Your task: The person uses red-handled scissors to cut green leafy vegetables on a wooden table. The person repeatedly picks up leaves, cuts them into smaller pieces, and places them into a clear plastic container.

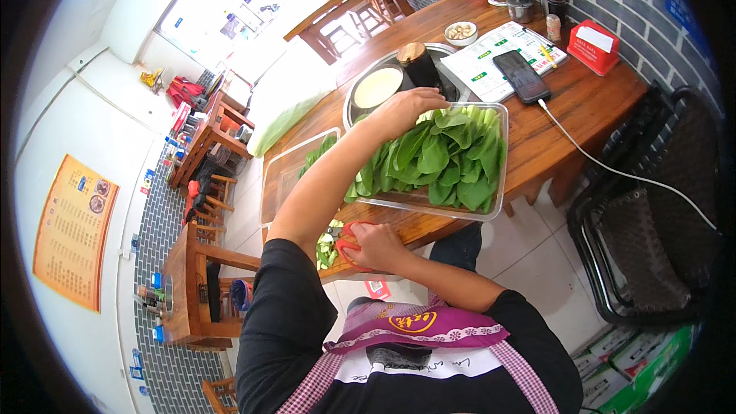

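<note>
My left hand (418,104) reaches over the far rim of a clear plastic tub (422,210) full of leafy greens (440,155); its fingertips are partly hidden, so whether they grip anything cannot be told. My right hand (380,248) is closed around red-handled scissors (352,246) near the table's front edge. The scissors' blades lie partly over cut pale green stem pieces (326,250). Left of the full tub, partly behind my left forearm, another clear tub (265,192) holds some greens (317,155).
Beyond the tubs, a round metal-rimmed recess (349,98) holds a pale-topped round vessel (378,88) and a dark canister (418,66). A phone (522,77) with a white cable lies on a printed sheet (472,72), near a bowl of garlic (460,33). A black chair (644,253) stands at right.
</note>
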A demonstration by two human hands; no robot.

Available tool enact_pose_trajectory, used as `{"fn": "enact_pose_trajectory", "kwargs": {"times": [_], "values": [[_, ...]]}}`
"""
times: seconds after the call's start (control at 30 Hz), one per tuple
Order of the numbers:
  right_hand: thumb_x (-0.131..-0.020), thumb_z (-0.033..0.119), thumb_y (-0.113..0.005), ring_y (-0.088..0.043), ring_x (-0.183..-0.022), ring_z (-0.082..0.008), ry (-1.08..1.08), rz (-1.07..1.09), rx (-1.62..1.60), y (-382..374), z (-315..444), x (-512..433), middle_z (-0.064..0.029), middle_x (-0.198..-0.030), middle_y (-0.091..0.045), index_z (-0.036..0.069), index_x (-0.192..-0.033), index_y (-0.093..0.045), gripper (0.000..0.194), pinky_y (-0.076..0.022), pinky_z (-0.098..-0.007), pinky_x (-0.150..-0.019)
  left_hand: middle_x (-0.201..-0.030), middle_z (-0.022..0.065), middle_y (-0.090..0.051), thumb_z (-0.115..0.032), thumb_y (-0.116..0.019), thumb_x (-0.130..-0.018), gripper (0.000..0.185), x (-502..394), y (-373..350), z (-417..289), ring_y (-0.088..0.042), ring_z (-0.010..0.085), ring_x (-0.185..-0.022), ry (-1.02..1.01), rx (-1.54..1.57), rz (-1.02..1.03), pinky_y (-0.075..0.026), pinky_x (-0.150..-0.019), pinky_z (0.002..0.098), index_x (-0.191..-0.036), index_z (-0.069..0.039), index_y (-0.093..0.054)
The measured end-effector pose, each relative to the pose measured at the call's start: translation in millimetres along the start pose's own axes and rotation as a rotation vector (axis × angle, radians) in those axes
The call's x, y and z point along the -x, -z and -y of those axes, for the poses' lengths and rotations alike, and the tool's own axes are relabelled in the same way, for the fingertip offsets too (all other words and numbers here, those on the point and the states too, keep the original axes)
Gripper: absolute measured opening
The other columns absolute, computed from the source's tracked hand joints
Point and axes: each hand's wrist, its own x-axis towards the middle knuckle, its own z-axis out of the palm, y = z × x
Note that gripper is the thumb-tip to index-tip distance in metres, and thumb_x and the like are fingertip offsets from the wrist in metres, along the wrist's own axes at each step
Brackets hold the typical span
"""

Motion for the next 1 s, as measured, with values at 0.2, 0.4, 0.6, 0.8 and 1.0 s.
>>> {"fn": "enact_pose_trajectory", "kwargs": {"times": [0.2, 0.4, 0.6, 0.8, 1.0], "values": [[-0.082, 0.042, -0.07, -0.068, -0.07, -0.0366, 0.003, 0.002, 0.044, -12, 5, 2, -0.0194, -0.082, -0.069, 0.002, -0.091, -0.062, 0.042, -0.0541, -0.0468, -0.062, -0.11, 0.0166, -0.067, 0.015, -0.05, -0.073, 0.044, 64, 37, -2, -0.062, 0.0356, -0.106, 0.218, 0.092, -0.259, -0.05, -0.093, 0.0407, -0.109, -0.004, -0.069], [-0.08, 0.04, -0.073, -0.067, -0.068, -0.0367, 0.007, -0.045, 0.071, -44, 23, 8, -0.0173, -0.078, -0.068, 0.004, -0.09, -0.062, 0.038, -0.0528, -0.0477, -0.06, -0.105, 0.0162, -0.07, 0.0, -0.064, -0.083, 0.025, 236, 56, 34, -0.066, 0.0354, -0.095, 0.571, -0.032, -0.353, -0.052, -0.083, 0.0425, -0.106, -0.004, -0.07], [-0.076, 0.032, -0.077, -0.067, -0.069, -0.0362, 0.013, 0.009, 0.169, -78, 56, 14, -0.0165, -0.079, -0.068, 0.005, -0.089, -0.061, 0.034, -0.0532, -0.0465, -0.06, -0.091, 0.0119, -0.074, -0.011, -0.072, -0.081, 0.019, 424, 29, 51, -0.072, 0.0215, -0.085, 1.115, 0.01, -0.258, -0.056, -0.078, 0.035, -0.098, -0.003, -0.074], [-0.075, 0.029, -0.078, -0.067, -0.071, -0.0368, 0.001, -0.004, 0.222, -108, 67, 20, -0.017, -0.079, -0.068, 0.006, -0.09, -0.061, 0.032, -0.0536, -0.0468, -0.06, -0.088, 0.0152, -0.073, -0.026, -0.075, -0.073, 0.025, 515, -32, 61, -0.07, 0.0298, -0.085, 1.334, 0.207, -0.255, -0.055, -0.08, 0.0422, -0.088, -0.005, -0.076], [-0.077, 0.032, -0.077, -0.064, -0.06, -0.0374, 0.03, -0.041, 0.345, -141, 99, 34, -0.0154, -0.069, -0.063, 0.007, -0.088, -0.061, 0.032, -0.0513, -0.047, -0.054, -0.096, 0.0189, -0.072, -0.039, -0.082, -0.066, 0.045, 539, -56, 37, -0.07, 0.0328, -0.092, 1.508, 0.258, -0.31, -0.055, -0.082, 0.0439, -0.092, -0.002, -0.074]]}}
